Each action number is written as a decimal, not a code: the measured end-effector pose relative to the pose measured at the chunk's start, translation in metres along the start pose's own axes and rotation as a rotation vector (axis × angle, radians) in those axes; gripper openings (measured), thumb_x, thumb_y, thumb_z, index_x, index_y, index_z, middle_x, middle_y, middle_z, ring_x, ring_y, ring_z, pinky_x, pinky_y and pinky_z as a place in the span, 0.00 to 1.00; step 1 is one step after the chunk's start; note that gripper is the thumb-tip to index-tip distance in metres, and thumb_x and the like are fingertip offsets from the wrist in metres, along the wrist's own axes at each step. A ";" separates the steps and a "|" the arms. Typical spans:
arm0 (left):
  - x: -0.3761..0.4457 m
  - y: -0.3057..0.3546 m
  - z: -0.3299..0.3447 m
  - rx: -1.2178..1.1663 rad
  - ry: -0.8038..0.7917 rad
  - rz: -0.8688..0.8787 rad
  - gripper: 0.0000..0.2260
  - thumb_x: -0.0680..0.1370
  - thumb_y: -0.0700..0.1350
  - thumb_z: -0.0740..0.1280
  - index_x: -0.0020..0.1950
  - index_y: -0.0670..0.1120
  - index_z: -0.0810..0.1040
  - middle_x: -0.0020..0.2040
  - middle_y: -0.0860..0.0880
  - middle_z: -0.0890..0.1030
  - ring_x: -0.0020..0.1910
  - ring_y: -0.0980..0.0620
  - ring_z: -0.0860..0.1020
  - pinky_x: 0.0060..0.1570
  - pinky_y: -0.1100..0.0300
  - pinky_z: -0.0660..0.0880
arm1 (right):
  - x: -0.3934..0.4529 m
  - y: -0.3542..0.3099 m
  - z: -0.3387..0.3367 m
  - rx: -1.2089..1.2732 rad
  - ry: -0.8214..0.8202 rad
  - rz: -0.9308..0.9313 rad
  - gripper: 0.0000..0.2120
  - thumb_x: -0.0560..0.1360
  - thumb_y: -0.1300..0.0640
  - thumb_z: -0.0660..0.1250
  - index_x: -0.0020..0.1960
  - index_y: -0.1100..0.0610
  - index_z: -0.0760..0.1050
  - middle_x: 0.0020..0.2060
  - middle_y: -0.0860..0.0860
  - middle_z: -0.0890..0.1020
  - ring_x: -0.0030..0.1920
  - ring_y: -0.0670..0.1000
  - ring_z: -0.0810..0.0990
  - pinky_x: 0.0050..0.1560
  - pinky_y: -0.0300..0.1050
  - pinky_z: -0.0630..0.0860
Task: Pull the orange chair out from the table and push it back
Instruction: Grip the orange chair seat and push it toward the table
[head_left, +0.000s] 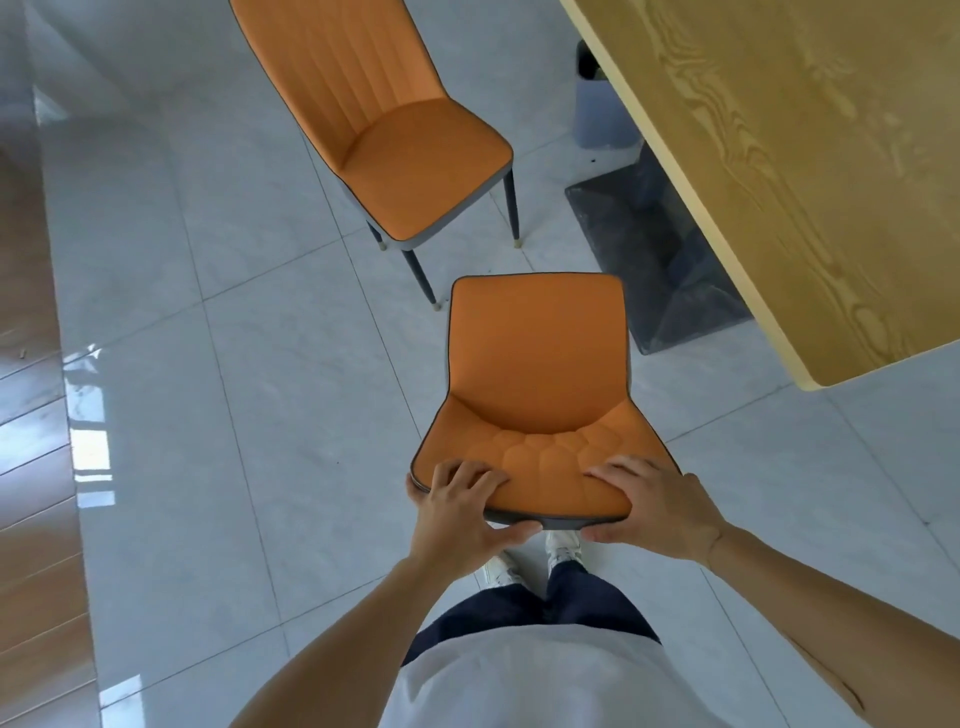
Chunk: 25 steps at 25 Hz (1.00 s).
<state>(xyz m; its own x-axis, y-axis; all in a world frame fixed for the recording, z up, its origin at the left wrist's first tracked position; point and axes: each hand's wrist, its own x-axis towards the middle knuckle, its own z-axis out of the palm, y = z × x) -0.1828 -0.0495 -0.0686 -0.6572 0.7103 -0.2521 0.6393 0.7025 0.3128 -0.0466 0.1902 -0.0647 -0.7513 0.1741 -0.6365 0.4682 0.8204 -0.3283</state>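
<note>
An orange chair (537, 358) with dark piping stands on the tiled floor just in front of me, its seat pointing away. My left hand (460, 512) grips the left part of the backrest's top edge, fingers over the front and thumb behind. My right hand (649, 506) grips the right part of the same edge in the same way. The chair stands clear of the wooden table (810, 171), whose near corner lies to the right of the seat.
A second orange chair (410, 135) stands further ahead, to the left of the table. The table's dark base (654, 260) sits on the floor under it, with a grey bin (602, 109) behind. Wood flooring (31, 415) runs along the left. My feet are just behind the chair.
</note>
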 end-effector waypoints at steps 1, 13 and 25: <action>0.002 -0.005 -0.002 -0.001 0.004 0.012 0.31 0.67 0.80 0.55 0.58 0.61 0.75 0.59 0.60 0.77 0.62 0.50 0.71 0.62 0.29 0.62 | 0.001 -0.004 0.003 -0.004 0.043 0.001 0.46 0.56 0.13 0.48 0.69 0.33 0.59 0.68 0.36 0.64 0.66 0.46 0.67 0.56 0.56 0.72; 0.051 -0.106 -0.043 0.045 -0.058 0.193 0.34 0.67 0.81 0.53 0.63 0.63 0.72 0.64 0.60 0.74 0.65 0.50 0.68 0.67 0.30 0.55 | 0.028 -0.099 0.020 0.154 0.359 0.139 0.44 0.60 0.16 0.53 0.67 0.40 0.70 0.64 0.42 0.73 0.63 0.51 0.72 0.59 0.57 0.74; 0.177 -0.226 -0.127 0.088 -0.269 0.451 0.37 0.63 0.83 0.50 0.63 0.63 0.72 0.66 0.61 0.71 0.69 0.51 0.63 0.67 0.30 0.51 | 0.113 -0.253 0.016 0.247 0.663 0.511 0.36 0.65 0.21 0.56 0.62 0.44 0.73 0.60 0.46 0.77 0.64 0.56 0.72 0.62 0.64 0.70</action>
<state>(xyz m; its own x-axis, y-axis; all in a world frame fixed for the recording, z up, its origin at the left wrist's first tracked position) -0.4946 -0.0882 -0.0677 -0.1908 0.9212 -0.3392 0.8734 0.3171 0.3697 -0.2428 -0.0061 -0.0648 -0.5016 0.8327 -0.2346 0.8514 0.4271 -0.3045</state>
